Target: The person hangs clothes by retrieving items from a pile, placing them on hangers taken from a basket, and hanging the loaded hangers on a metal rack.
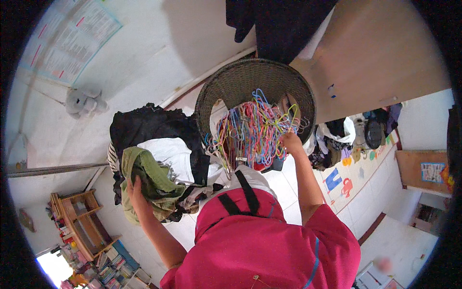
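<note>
My left hand (135, 188) is on a green garment (146, 173) at the left; its fingers are partly hidden by the cloth. The garment lies against a heap of clothes with a white garment (173, 153) and black clothing (151, 124). My right hand (291, 141) reaches to the right side of a large tangle of coloured clothes hangers (252, 133) in front of me, its fingers curled at a yellow-green hanger (291, 112). The hangers lie in front of the inner wall of a dark round woven chair or basket (252, 79).
Dark clothing (276, 32) hangs above the woven rim. More clothes and bags (337, 137) lie at the right beside a patterned mat (357, 168). A grey plush toy (85, 103) hangs on the left wall. A wooden shelf (85, 220) and books (115, 265) are at the lower left.
</note>
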The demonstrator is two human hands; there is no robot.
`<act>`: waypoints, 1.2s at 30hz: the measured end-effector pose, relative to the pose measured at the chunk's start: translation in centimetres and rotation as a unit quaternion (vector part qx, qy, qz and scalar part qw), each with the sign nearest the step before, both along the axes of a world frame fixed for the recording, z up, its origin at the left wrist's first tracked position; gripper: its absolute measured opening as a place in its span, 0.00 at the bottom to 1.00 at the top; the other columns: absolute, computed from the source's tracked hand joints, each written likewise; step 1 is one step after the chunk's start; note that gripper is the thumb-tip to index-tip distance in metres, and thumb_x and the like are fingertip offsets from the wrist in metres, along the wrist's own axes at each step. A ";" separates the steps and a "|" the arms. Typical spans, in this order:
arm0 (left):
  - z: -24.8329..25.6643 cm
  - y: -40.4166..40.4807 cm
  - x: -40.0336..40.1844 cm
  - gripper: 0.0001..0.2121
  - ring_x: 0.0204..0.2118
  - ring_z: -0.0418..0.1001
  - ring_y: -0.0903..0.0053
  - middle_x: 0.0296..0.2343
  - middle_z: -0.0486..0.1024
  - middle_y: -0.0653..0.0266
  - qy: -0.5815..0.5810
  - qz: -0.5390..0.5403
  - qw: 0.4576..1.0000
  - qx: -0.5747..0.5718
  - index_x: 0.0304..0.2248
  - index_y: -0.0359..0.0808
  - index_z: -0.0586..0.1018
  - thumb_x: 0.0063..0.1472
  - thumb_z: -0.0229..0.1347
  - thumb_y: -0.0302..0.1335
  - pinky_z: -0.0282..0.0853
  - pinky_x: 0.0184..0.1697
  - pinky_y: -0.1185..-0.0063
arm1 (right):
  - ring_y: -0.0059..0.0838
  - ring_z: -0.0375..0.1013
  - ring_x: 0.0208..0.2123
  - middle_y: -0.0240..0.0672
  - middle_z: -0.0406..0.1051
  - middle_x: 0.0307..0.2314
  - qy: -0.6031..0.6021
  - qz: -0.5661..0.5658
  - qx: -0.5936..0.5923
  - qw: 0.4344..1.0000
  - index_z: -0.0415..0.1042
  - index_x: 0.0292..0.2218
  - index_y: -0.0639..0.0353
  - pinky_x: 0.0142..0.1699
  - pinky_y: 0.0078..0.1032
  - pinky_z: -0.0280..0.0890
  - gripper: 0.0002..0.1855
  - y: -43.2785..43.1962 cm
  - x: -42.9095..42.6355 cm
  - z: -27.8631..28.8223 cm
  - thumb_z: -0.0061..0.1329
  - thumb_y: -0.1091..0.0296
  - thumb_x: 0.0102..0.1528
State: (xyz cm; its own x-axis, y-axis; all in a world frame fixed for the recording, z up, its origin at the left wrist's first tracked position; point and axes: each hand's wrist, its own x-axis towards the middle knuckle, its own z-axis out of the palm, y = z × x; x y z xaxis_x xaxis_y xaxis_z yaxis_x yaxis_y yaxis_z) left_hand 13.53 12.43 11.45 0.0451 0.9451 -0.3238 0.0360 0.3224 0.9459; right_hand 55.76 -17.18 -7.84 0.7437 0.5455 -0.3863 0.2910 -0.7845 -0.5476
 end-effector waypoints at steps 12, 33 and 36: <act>0.3 -0.3 0.4 0.27 0.46 0.64 0.73 0.46 0.65 0.60 -0.010 -0.017 1.000 0.000 0.53 0.32 0.61 0.56 0.53 0.33 0.61 0.47 0.76 | 0.46 0.72 0.33 0.46 0.72 0.28 -0.108 0.072 -0.121 0.984 0.75 0.31 0.54 0.38 0.40 0.67 0.15 -1.6 1.8 -0.5 0.41 0.57 0.49; 0.5 -1.9 -1.1 0.25 0.44 0.66 0.75 0.44 0.67 0.61 -0.028 -0.035 0.999 0.022 0.51 0.31 0.63 0.56 0.52 0.32 0.60 0.47 0.78 | 0.43 0.71 0.37 0.41 0.72 0.35 -0.061 0.181 -0.111 0.975 0.75 0.35 0.42 0.43 0.35 0.66 0.12 -0.6 7.4 -0.1 0.45 0.55 0.49; 0.8 -2.2 -0.7 0.23 0.43 0.66 0.76 0.43 0.68 0.62 -0.019 -0.047 0.998 0.029 0.50 0.30 0.64 0.57 0.52 0.32 0.60 0.47 0.79 | 0.41 0.72 0.36 0.37 0.73 0.33 -0.100 0.164 -0.151 0.970 0.76 0.34 0.43 0.41 0.36 0.66 0.13 0.7 6.7 2.8 0.43 0.52 0.49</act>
State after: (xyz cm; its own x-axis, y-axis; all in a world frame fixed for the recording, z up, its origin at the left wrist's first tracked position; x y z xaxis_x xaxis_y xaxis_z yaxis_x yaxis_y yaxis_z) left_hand 12.81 10.18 12.28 0.1447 0.9535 -0.2643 0.0270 0.2632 0.9643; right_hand 62.47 -16.45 -5.07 0.6257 0.6498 -0.4315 0.6288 -0.7475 -0.2139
